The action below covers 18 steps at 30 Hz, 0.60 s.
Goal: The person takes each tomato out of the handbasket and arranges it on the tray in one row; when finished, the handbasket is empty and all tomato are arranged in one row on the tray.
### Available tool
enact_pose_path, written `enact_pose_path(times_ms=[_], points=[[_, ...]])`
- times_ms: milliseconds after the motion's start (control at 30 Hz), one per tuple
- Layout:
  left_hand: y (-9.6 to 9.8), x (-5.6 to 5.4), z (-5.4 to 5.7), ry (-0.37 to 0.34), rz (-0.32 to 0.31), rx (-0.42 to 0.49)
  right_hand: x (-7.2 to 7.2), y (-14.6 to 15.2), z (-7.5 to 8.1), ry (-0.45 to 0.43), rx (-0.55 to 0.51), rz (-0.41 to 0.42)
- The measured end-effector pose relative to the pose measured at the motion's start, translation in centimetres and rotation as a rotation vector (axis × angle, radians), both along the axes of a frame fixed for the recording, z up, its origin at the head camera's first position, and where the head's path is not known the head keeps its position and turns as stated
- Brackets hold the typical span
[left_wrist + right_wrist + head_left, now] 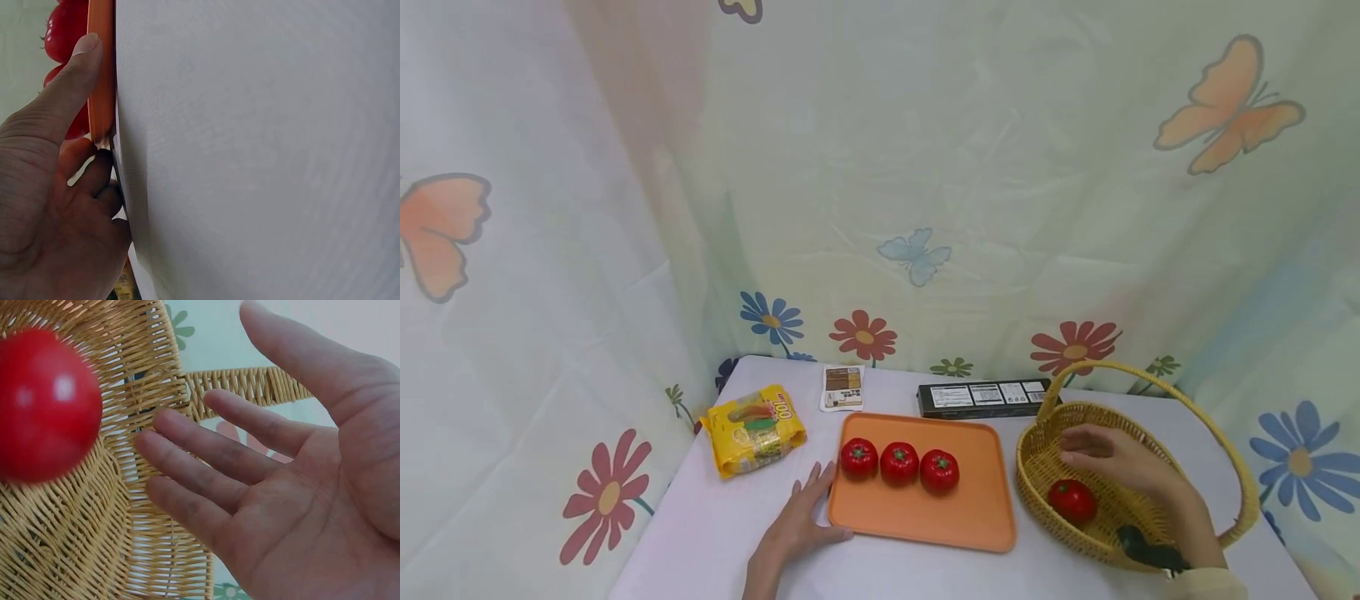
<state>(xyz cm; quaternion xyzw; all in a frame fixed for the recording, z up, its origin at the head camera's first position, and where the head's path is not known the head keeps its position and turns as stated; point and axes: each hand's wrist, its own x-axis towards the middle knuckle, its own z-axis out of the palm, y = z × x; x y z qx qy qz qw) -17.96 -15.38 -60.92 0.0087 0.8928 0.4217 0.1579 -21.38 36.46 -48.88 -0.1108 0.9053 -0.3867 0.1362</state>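
Note:
My left hand lies at the left front corner of an orange tray, fingers spread along its side. In the left wrist view the thumb overlaps the tray's rim. On the tray, three red tomatoes with green tops stand in a row. My right hand is over a wicker basket, its fingers extended and holding nothing. One tomato lies inside the basket, apart from the fingers; the right wrist view shows this tomato left of the fingertips.
A yellow snack packet lies at the left of the white table. Behind the tray are a small white and brown packet and a long black box. The basket's tall handle arches over my right forearm.

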Motion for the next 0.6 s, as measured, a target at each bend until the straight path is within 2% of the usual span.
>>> enact_pose_path(times_ms=[233,300,400,467,533,600], points=[[-0.01,0.01,0.03,0.006,-0.001,0.001,0.19,0.41,-0.24,-0.064,-0.038,0.015],[0.00,0.02,0.13,0.002,0.005,0.001,0.15,0.43,-0.38,-0.098,-0.106,0.075],[0.01,0.04,0.16,0.006,0.009,-0.003,-0.07,0.20,-0.61,-0.186,-0.246,0.214],[0.04,0.06,0.17,0.008,0.010,-0.006,-0.23,-0.08,-0.64,-0.235,-0.293,0.266],[0.08,0.06,0.09,0.006,0.011,-0.006,-0.33,-0.33,-0.54,-0.219,-0.247,0.245],[0.11,0.04,0.04,0.005,0.011,-0.001,-0.41,-0.47,-0.33,-0.167,-0.163,0.162]])
